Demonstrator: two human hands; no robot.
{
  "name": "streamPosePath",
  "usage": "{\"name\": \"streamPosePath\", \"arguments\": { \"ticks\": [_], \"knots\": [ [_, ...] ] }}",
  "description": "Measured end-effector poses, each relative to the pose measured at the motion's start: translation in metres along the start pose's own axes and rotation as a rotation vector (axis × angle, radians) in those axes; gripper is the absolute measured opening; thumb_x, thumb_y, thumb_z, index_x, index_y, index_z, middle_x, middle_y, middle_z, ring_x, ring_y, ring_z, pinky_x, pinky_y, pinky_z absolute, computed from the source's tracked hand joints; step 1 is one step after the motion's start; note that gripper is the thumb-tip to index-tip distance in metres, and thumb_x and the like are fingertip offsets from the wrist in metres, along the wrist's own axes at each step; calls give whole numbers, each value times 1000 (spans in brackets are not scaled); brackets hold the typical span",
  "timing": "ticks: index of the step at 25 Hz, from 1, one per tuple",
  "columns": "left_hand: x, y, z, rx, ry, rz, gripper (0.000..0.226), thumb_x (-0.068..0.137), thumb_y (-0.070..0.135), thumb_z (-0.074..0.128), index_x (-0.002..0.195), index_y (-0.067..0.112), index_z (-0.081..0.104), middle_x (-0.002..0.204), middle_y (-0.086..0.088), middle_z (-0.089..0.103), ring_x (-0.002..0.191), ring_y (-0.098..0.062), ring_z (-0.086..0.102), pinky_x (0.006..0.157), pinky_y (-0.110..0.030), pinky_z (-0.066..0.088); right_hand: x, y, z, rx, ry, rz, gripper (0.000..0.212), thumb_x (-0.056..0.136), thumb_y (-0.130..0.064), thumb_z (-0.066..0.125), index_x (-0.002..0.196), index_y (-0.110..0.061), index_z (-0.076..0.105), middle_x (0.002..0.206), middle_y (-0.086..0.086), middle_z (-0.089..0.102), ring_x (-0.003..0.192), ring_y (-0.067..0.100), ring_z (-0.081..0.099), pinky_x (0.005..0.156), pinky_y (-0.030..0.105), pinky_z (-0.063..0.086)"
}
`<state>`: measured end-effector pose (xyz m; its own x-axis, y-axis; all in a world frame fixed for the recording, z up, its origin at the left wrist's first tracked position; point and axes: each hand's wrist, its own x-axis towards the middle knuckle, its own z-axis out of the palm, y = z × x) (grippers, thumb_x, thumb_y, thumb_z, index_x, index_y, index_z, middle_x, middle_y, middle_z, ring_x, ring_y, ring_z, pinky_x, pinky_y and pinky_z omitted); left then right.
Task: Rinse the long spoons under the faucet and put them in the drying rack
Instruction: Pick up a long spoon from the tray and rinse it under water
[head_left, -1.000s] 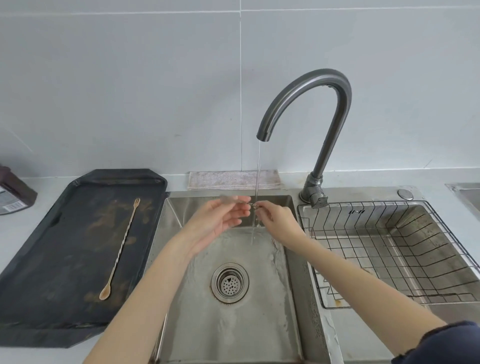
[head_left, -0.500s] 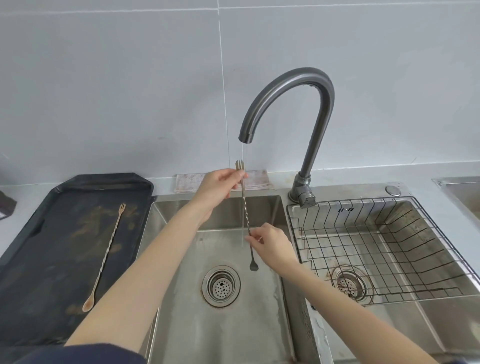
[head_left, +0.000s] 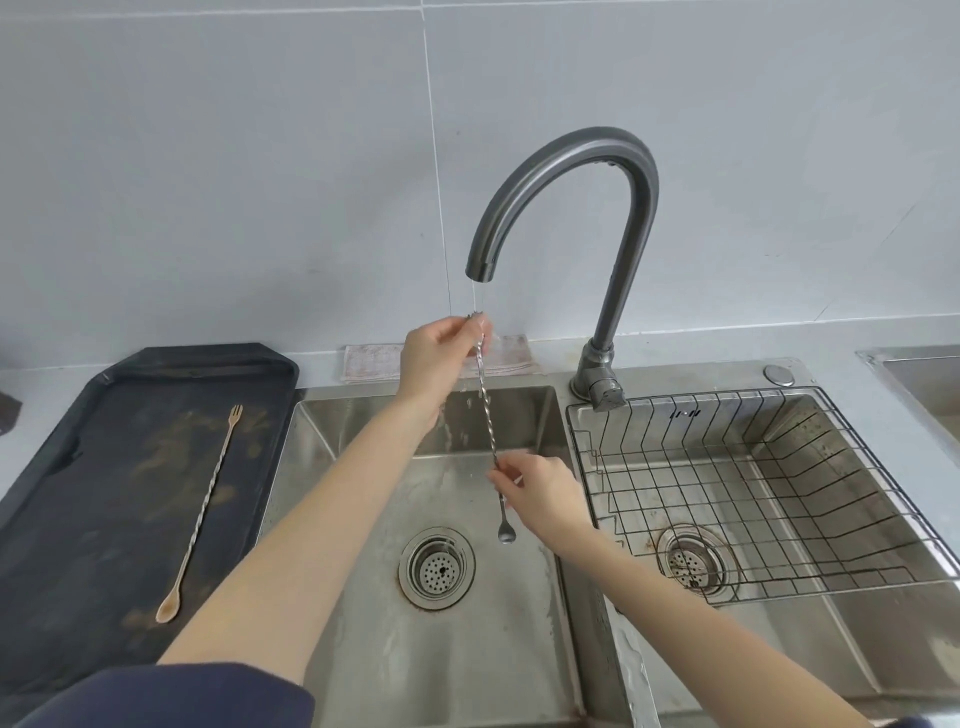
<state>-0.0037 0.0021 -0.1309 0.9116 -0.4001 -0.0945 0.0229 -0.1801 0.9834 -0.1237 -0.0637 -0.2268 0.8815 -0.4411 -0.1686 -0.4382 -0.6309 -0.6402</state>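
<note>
A long twisted silver spoon (head_left: 487, 410) hangs nearly upright under the thin stream from the grey faucet (head_left: 618, 218), bowl end down over the left sink basin (head_left: 374, 597). My left hand (head_left: 434, 364) pinches its forked top end right under the spout. My right hand (head_left: 540, 493) pinches the lower shaft just above the bowl. A second long spoon (head_left: 205, 499), gold-toned with a fork tip, lies on the black tray (head_left: 78, 519) at the left. The wire drying rack (head_left: 753, 488) sits in the right basin and holds nothing.
A folded cloth (head_left: 374, 358) lies behind the left basin against the tiled wall. Each basin has a round drain strainer (head_left: 437, 567). Another metal edge (head_left: 914, 364) shows at the far right.
The spoon went from held low and level between both hands to upright under the stream. My left hand rose to the top end; my right hand dropped to the lower shaft.
</note>
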Motion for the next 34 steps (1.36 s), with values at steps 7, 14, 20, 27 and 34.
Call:
{"name": "streamPosePath", "arguments": {
  "ticks": [7,14,20,27,34],
  "knots": [
    [-14,-20,8,34,-53,-42,18,91,23,54,89,15,71,75,8,68,72,-2,68,71,-16,46,8,-3,-5,70,64,14,22,91,-26,53,88,-11,68,82,14,74,82,31,69,74,41,57],
    [-7,-16,11,194,-108,-5,24,93,23,51,98,7,68,95,-6,72,78,-17,68,70,-23,50,3,-7,-6,30,53,43,24,89,-31,57,92,-10,68,92,12,73,89,30,65,75,36,52],
    [-3,-25,7,209,-129,-53,21,94,18,48,98,7,66,104,-15,72,79,-24,68,67,-22,52,5,-7,-5,37,92,46,21,87,-31,60,88,-11,65,91,8,72,85,26,64,71,35,52],
    [2,-3,-2,54,-103,11,16,91,22,53,79,20,63,77,5,68,72,-8,66,59,-12,47,10,-5,4,95,44,76,20,92,-23,52,100,-14,69,94,12,75,89,30,67,80,42,57],
    [2,-15,-15,30,-62,-50,16,90,14,54,99,9,67,74,7,66,66,0,63,53,-1,45,42,-44,-21,245,132,7,21,89,-27,56,101,-18,70,96,7,75,93,28,67,82,40,56]
  ]
}}
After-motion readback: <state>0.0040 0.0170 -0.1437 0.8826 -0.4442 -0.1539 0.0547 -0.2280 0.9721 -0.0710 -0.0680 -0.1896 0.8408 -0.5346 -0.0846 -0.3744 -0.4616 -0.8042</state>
